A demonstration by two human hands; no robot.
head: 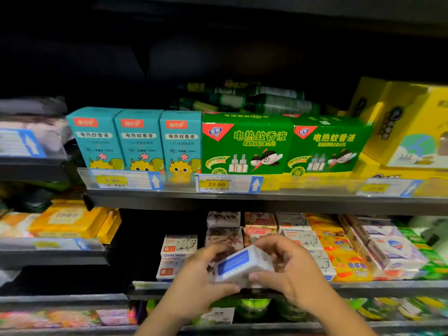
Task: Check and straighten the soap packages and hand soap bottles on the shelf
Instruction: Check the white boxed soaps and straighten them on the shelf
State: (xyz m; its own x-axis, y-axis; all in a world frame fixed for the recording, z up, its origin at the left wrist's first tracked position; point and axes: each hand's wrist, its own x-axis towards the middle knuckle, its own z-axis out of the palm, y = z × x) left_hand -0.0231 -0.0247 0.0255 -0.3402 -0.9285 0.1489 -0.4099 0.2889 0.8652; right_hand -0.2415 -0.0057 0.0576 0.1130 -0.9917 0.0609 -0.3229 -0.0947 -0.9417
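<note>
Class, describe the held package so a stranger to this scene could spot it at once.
Find the green boxes on the upper shelf; the soap shelf lies just below. There the left hand and right hand grip a white package. Unlike the stacked neighbours, it is tilted, with a plain blue label.

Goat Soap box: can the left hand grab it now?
Probably not yet: the left hand is busy gripping the white soap package, though the Goat Soap box sits right beside it.

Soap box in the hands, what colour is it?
The soap box is white with a blue panel; head view.
</note>
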